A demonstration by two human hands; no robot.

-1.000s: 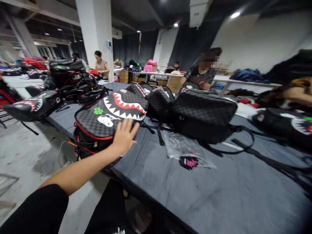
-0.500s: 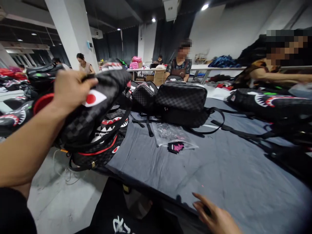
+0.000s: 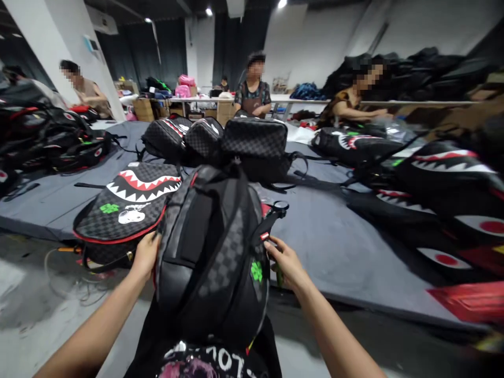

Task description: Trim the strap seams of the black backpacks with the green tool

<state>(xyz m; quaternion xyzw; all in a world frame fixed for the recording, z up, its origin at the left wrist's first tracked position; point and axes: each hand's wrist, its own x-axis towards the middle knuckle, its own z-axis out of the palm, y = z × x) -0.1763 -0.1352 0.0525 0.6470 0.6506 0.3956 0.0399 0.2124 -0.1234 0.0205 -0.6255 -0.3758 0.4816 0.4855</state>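
Observation:
A black checkered backpack (image 3: 232, 252) stands tilted at the near table edge, its shoulder straps towards me and a green patch on its right side. My left hand (image 3: 147, 254) is closed on its left side; the fingertips are partly hidden behind it. My right hand (image 3: 285, 261) is at the other side, its fingers closed at a black side strap with a small red tag (image 3: 264, 236). Something thin and green (image 3: 279, 275) shows under that hand, too small to name. Just left lies another checkered backpack (image 3: 144, 197) with a shark-mouth print, face up.
Several dark backpacks (image 3: 254, 139) stand across the grey-covered table (image 3: 315, 231). More shark-print bags lie at right (image 3: 444, 184) and in a pile at left (image 3: 51, 134). A red packet (image 3: 472, 299) sits at the near right edge. People (image 3: 254, 89) work beyond.
The backpack that my left hand held up at left is now upright in front of me. My right hand has come up from the table edge to its right side. The view has turned right.

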